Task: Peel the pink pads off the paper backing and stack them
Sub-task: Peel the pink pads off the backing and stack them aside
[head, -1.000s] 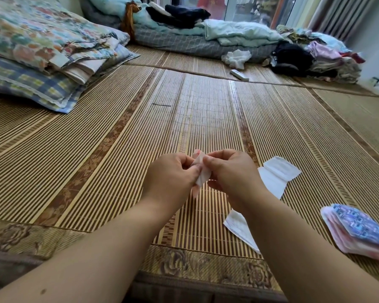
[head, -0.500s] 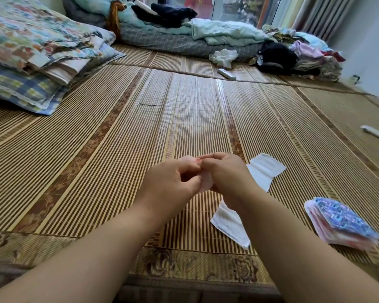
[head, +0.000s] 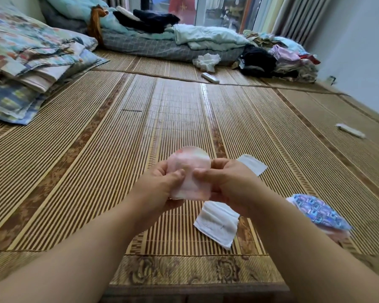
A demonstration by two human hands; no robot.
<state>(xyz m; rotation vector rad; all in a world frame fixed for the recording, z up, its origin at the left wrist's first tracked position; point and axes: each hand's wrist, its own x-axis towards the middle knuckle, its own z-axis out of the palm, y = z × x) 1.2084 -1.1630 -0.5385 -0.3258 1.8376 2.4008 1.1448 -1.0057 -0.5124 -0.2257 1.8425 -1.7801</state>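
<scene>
Both hands hold one pink pad (head: 189,171) just below the centre of the frame, above the bamboo mat (head: 96,171). The left hand (head: 160,182) pinches its left edge with the thumb on the front, and the right hand (head: 225,180) pinches its right edge the same way. The long axis of the pad runs up the frame, rounded end at the top. White paper backing (head: 217,224) lies on the mat under the right wrist. A stack of pads (head: 319,213) lies at the right.

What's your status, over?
Both hands, left and right, pinching one pink pad, unfolded. Stack waiting right. White backing underneath, nothing blocking.
</scene>
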